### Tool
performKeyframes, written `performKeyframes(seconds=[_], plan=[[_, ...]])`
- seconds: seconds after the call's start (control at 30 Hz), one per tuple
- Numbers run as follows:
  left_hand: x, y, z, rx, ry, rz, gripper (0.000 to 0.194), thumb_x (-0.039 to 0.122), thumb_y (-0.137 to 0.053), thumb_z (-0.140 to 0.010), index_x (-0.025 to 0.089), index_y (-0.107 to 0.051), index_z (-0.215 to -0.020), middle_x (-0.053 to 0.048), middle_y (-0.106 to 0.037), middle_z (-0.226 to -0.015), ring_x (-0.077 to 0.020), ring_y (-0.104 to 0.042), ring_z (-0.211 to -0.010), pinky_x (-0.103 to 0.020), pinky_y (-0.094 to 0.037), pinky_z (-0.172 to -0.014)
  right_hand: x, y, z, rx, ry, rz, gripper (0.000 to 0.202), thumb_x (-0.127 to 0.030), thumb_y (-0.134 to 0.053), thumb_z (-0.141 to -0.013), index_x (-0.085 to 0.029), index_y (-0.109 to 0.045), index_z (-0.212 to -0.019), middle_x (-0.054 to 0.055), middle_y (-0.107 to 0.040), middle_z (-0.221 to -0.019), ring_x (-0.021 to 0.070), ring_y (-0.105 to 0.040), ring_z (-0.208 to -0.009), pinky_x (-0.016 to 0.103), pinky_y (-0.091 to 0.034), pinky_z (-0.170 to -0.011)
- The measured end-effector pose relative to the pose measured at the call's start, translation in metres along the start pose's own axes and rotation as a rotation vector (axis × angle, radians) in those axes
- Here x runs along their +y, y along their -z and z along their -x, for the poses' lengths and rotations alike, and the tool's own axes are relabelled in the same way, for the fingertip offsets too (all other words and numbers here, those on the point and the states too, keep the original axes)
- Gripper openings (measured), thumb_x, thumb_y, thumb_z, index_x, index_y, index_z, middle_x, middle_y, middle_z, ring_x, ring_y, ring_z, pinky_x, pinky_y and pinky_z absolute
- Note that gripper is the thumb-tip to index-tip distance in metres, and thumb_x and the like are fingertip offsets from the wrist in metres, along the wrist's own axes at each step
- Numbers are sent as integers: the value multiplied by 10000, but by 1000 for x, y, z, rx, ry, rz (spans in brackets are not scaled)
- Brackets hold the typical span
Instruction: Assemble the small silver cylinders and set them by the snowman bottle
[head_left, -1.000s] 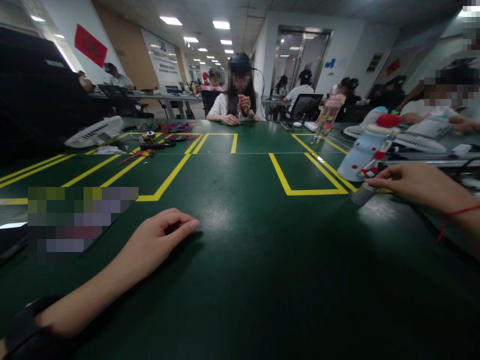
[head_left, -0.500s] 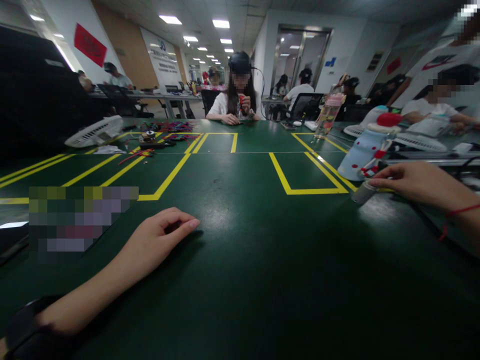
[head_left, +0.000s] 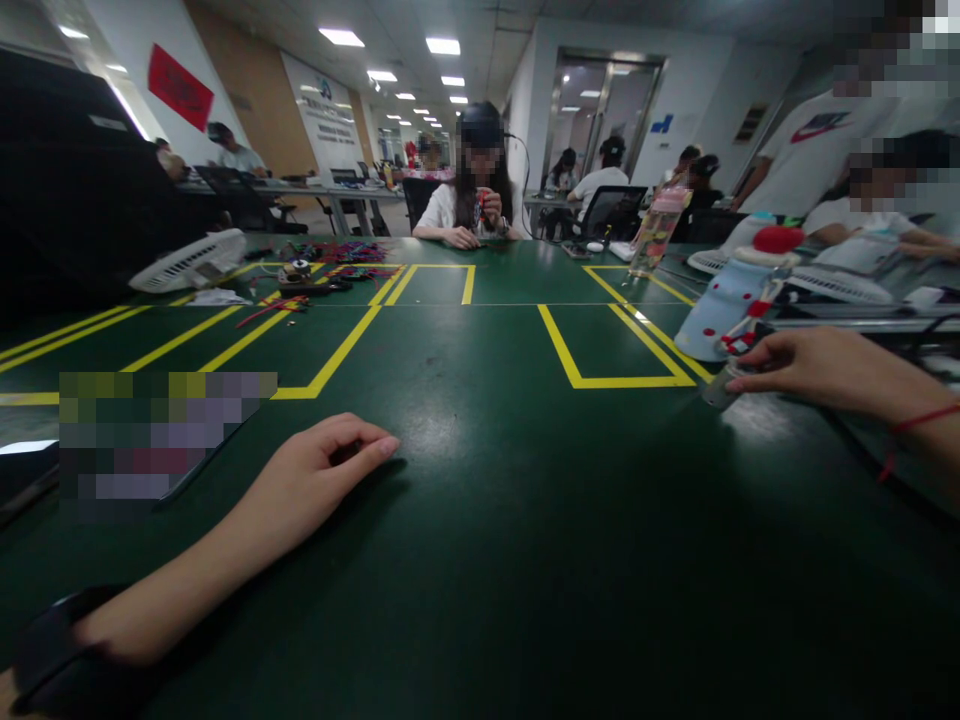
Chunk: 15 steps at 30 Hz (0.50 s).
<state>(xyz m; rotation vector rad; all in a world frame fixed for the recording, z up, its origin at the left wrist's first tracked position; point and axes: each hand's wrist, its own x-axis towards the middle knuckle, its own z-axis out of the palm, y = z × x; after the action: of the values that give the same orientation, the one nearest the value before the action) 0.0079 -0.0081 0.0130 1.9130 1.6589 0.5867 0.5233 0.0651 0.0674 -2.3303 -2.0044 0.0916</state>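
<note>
My left hand point(head_left: 337, 455) rests on the green table point(head_left: 480, 560), its fingers curled together and the thumb near the fingertips; nothing shows in it. At the right, my right hand point(head_left: 802, 365) pinches a small grey metallic cylinder point(head_left: 721, 388) between thumb and fingers. The cylinder is tilted and low at the table surface. Just behind it stands a light blue bottle point(head_left: 712, 305) with red dots and a red top. A blurred-out flat item point(head_left: 165, 440) lies left of my left hand.
Yellow tape point(head_left: 634, 382) marks areas on the table. Wires point(head_left: 337, 255) and a white fan point(head_left: 191, 262) are at the far left. A clear pink-topped bottle point(head_left: 658, 235) stands at the far right. Across the table sits a person point(head_left: 480, 190) holding something red.
My right hand's fingers have shifted slightly on the grey cylinder, which is still held in about the same place. A standing person at the right has moved left. My left hand is unmoved.
</note>
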Motion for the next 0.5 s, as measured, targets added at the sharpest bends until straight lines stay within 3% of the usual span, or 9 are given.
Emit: performKeyframes(seconds=[0.13,0.23,0.33,0.4,0.5], plan=[[-5,-2,-2,14,-18,-5,371,555,-525,-856,222,-675,-927,-44,-660,-987,-250,-614,-932,-375,-455,-819,-4,0,4,55,44,25,455,-516,-732,-619,-148,-730,-887,90,-702,-899,198,-615,-808,321,-407,-763],[-10,-4,-4,41,-34,-11,359,558,-541,-843,235,-682,-912,-38,-670,-979,-243,-620,-920,-366,-461,-806,-27,-7,16,173,89,-117,432,-490,-694,-678,-143,-725,-932,80,-700,-885,168,-631,-791,303,-442,-760],[-13,-6,-6,52,-48,-22,351,555,-544,-840,243,-689,-909,-32,-677,-975,-240,-620,-917,-359,-461,-799,-74,-26,42,221,233,-471,429,-426,-695,-708,-141,-695,-1028,76,-693,-926,140,-648,-779,274,-509,-757],[-15,-7,-6,51,-46,-28,347,555,-545,-837,249,-692,-912,-27,-680,-969,-238,-621,-905,-352,-463,-780,-113,-43,66,180,437,-692,400,-381,-696,-725,-163,-677,-1059,74,-673,-1012,137,-653,-834,256,-546,-757],[-18,-7,-6,46,-39,-21,343,554,-544,-840,252,-689,-918,-23,-677,-968,-235,-619,-902,-346,-460,-769,-164,-66,102,99,752,-838,330,-296,-665,-767,-207,-661,-1085,50,-628,-1102,121,-631,-942,230,-561,-785]])
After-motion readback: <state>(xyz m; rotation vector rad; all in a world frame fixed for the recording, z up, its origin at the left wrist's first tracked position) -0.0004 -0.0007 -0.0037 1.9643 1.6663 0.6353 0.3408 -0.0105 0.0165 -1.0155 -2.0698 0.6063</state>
